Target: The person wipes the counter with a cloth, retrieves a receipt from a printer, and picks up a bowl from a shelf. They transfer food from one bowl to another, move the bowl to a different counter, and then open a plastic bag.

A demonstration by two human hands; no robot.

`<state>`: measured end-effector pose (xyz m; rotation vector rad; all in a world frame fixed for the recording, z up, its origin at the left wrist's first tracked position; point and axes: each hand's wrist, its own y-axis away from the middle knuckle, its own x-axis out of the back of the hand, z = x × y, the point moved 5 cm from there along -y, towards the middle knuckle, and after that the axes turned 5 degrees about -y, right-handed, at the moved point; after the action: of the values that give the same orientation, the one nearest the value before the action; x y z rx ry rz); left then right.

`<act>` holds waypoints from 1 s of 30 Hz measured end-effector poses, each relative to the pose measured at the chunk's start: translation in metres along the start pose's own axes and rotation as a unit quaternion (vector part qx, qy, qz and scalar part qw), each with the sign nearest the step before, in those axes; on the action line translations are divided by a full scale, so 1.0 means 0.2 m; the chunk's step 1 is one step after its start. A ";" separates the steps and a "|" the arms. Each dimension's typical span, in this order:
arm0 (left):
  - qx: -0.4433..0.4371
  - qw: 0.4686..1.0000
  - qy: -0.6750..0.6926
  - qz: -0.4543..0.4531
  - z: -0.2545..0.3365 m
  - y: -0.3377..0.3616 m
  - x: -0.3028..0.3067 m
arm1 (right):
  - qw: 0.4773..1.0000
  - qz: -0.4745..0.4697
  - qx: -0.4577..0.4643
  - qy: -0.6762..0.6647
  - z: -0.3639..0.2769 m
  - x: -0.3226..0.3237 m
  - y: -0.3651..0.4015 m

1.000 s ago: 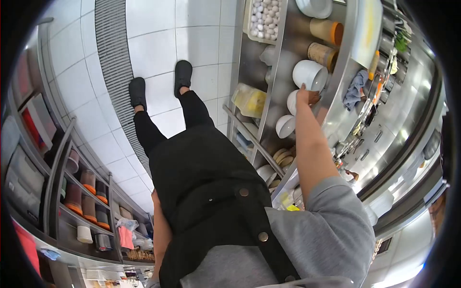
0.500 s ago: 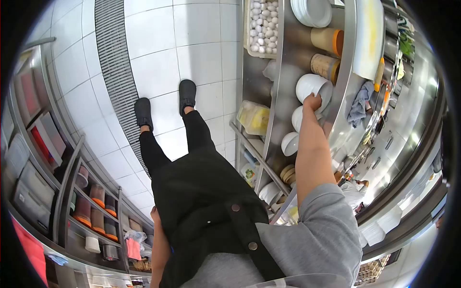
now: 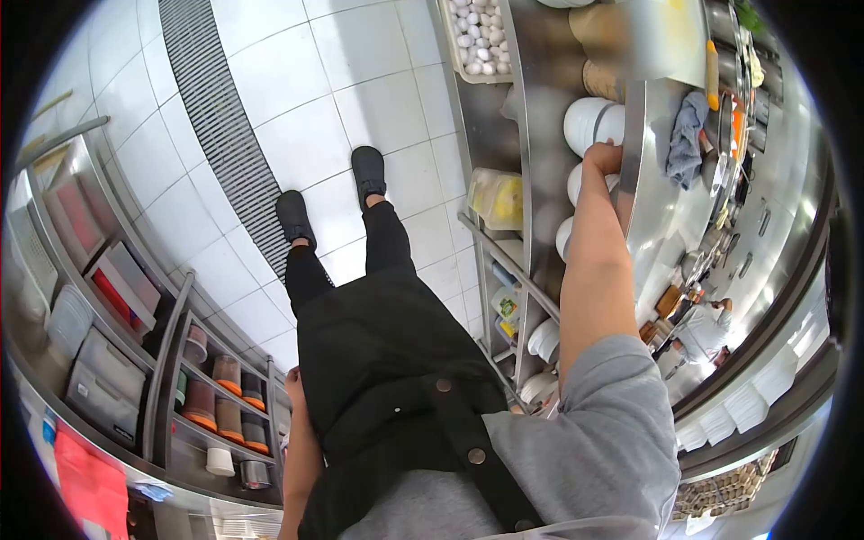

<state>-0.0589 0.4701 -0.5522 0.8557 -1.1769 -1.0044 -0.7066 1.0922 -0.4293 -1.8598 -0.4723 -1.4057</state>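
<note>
My right hand (image 3: 603, 157) reaches onto a metal shelf, its fingers closed at the rim of a white bowl (image 3: 613, 126). That bowl sits at the open end of a stack of white bowls (image 3: 583, 124), with a dark line between them. More white bowls (image 3: 575, 184) lie beside the stack, partly hidden by my forearm. My left hand (image 3: 294, 385) hangs low at my side next to the black apron (image 3: 387, 337); its fingers are mostly hidden.
A crate of eggs (image 3: 477, 38) and a tub with yellow contents (image 3: 497, 198) stand on the lower shelf. A grey cloth (image 3: 687, 139) lies on the steel counter (image 3: 661, 216). Orange-lidded containers (image 3: 200, 403) fill the left shelf. Another person (image 3: 705, 331) works farther off.
My right hand has shifted toward the counter side of the shelf, and the bowl at its fingers now stands slightly apart from the stack. The whole view has turned a little.
</note>
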 end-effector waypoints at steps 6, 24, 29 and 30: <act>-0.074 0.996 0.005 0.058 0.66 -0.21 0.07 | 0.990 -0.007 0.128 -0.065 -0.04 0.29 0.25; 0.001 0.926 -0.010 -0.378 2.00 0.54 -0.77 | 0.707 -0.409 0.506 -0.277 -0.03 1.13 1.53; 0.023 0.954 0.066 -0.292 1.75 0.35 -0.59 | 0.959 -0.239 0.120 -0.089 0.79 0.43 1.06; 0.026 0.962 0.082 -0.260 1.70 0.30 -0.54 | 0.973 -0.211 0.054 0.080 1.02 0.28 1.00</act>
<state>-0.3905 0.5841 -0.4672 1.3054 -0.8542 -1.2971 -0.4185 1.1054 -0.4685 -1.6000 -0.8811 -1.7528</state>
